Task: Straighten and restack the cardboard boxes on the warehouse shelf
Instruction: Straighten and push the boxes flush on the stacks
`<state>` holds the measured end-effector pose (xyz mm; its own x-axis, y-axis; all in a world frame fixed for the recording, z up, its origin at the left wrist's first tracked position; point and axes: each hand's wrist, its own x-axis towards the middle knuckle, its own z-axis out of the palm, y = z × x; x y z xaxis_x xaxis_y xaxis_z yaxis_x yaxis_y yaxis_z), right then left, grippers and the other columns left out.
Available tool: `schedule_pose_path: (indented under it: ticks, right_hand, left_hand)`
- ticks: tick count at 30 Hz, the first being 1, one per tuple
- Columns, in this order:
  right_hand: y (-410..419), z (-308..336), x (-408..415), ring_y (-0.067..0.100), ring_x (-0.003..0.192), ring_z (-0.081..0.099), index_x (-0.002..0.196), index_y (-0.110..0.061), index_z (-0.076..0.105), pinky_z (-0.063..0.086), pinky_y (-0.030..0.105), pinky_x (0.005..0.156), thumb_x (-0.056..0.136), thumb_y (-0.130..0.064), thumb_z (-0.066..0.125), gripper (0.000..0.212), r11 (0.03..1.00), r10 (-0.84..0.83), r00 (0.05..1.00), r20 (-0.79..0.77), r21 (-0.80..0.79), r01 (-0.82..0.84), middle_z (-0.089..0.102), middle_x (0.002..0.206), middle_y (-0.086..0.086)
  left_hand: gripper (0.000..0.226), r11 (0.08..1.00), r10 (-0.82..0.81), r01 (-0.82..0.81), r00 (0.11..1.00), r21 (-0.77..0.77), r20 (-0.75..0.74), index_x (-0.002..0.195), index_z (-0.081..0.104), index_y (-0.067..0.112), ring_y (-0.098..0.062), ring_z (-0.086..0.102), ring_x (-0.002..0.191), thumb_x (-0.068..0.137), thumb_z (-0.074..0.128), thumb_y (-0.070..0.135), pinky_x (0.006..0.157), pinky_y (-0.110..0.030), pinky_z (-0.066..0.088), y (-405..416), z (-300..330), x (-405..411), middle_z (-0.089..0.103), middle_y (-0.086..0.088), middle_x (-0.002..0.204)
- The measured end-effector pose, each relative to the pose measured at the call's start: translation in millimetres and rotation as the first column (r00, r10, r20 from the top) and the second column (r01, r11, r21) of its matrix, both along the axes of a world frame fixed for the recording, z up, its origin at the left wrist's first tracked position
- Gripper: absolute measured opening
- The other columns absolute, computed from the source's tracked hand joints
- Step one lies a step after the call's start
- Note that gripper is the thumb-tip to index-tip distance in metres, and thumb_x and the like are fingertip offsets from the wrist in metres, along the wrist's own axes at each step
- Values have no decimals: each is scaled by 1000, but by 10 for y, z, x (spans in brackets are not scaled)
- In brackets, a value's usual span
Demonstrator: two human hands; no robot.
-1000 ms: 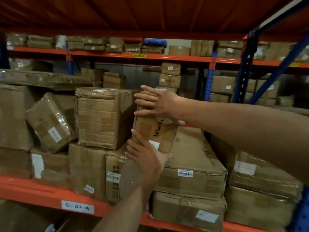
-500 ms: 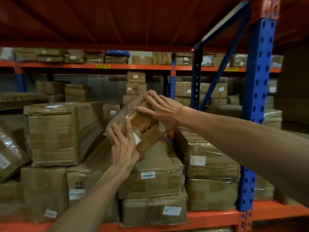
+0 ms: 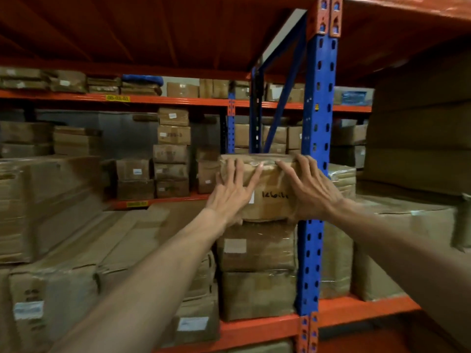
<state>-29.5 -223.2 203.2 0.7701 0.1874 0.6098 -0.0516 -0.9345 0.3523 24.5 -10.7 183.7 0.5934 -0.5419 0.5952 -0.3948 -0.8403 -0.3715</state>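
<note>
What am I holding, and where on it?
The marked cardboard box atop the stack: left hand and right hand spread on its front face, fingertips at its top edge.

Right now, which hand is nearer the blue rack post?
Right. The right hand rests on the cardboard box in front of the blue post; the left hand rests farther left.

Far rack across aisle, orange beams. Yellow label on upper beam; second yellow label on lower beam, text blurred. Blue bundle on top level. Grey wall panel behind middle level. Blue-printed carton upper right.
</note>
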Motion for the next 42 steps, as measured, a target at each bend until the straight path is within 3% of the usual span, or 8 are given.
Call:
schedule_pose_path:
  ticks: [5,9,16,25,30,33,36,42]
  right_hand:
    - [-128,-74,236,49,142,14,154,-28,-9,18,57,117,43,-69,87,153,998,59,998,18,-4,-59,14,152,31]
    - [-215,-101,441,47,146,5,149,-28,-21,-4,50,118,46,-68,89,156,998,63,998,20,9,-63,8,156,31]
    - [-270,-104,591,45,149,-3,151,-31,-25,-5,48,119,47,-70,87,158,999,51,999,-15,14,-51,-2,159,28]
    - [-194,-179,513,45,148,-16,148,-28,-37,-13,51,117,50,-74,83,162,1000,-4,999,-33,31,5,-16,160,29]
    - [17,-160,449,42,147,-22,156,-18,-20,-14,59,117,45,-88,72,160,999,14,1000,7,35,-14,-20,160,25]
    - [314,-36,482,42,150,-9,160,-19,-4,-11,58,118,54,-89,66,144,988,143,987,79,-65,-138,-4,163,26]
    - [909,132,517,41,151,-2,158,-24,-4,-8,58,118,58,-85,65,136,965,239,967,89,-130,-227,3,163,25]
    - [2596,254,619,37,151,-11,152,-31,-15,-10,57,119,61,-87,58,130,897,397,918,8,-216,-386,-5,165,20]
  left_hand:
    - [148,999,37,-37,999,0,-27,141,-45,26,-51,-18,146,74,86,39,106,-57,42,-62,7,225,-23,-32,157]
    - [149,997,72,-72,997,-28,-2,148,-36,26,-50,-16,146,68,89,45,101,-55,49,-198,-52,383,-20,-30,158]
    - [149,995,85,-86,996,-46,-24,153,-29,27,-48,-18,147,65,91,41,105,-59,44,-236,-56,474,-18,-27,160]
    - [140,995,84,-87,995,-54,-49,154,-28,28,-42,-33,143,72,86,39,116,-64,24,-174,-175,329,-34,-23,157]
    - [133,997,59,-58,998,47,-26,154,-27,22,-41,-32,144,77,80,42,117,-66,-3,260,-120,228,-38,-24,155]
    - [134,977,130,-134,991,-163,-34,154,-28,18,-42,-30,145,79,78,51,117,-65,-6,864,-123,133,-35,-24,157]
    - [136,902,273,-295,955,-314,-113,152,-30,14,-44,-28,145,79,75,58,118,-64,-6,1609,-162,44,-34,-26,157]
    - [149,607,357,-456,888,-651,-290,149,-36,13,-47,-23,145,70,79,64,115,-61,-11,3124,-237,-73,-32,-30,155]
